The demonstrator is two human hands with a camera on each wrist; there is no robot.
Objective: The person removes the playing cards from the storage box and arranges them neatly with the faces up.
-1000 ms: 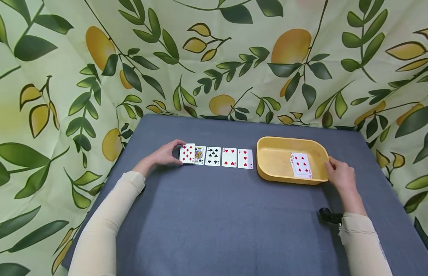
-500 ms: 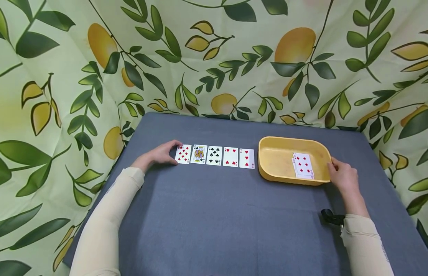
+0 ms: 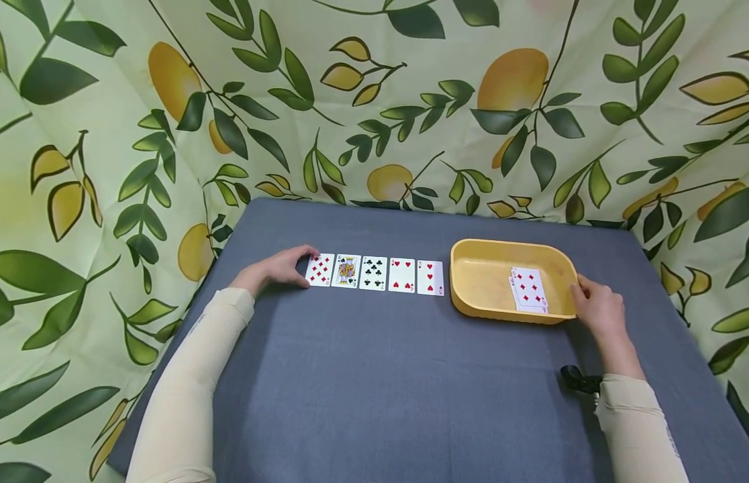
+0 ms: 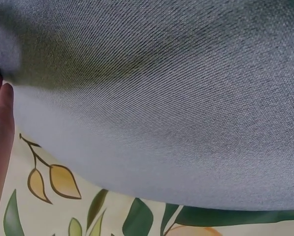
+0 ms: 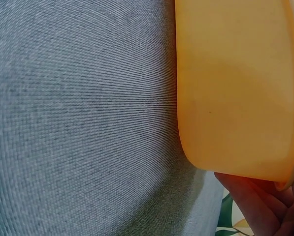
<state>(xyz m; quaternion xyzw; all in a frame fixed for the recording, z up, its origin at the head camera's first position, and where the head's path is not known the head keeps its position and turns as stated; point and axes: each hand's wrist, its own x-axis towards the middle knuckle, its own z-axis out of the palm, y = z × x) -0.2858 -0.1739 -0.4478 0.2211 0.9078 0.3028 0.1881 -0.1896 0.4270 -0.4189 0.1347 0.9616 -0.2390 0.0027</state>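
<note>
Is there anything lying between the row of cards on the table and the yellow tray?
Nothing visible. Only bare grey cloth separates the last card in the row from the yellow tray. The left hand sits at the row's far end, and the right hand holds the tray's opposite side.

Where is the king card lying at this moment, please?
In the head view the king card lies face up on the grey table, second from the left in the row, between the nine of diamonds and the five of clubs.
</note>
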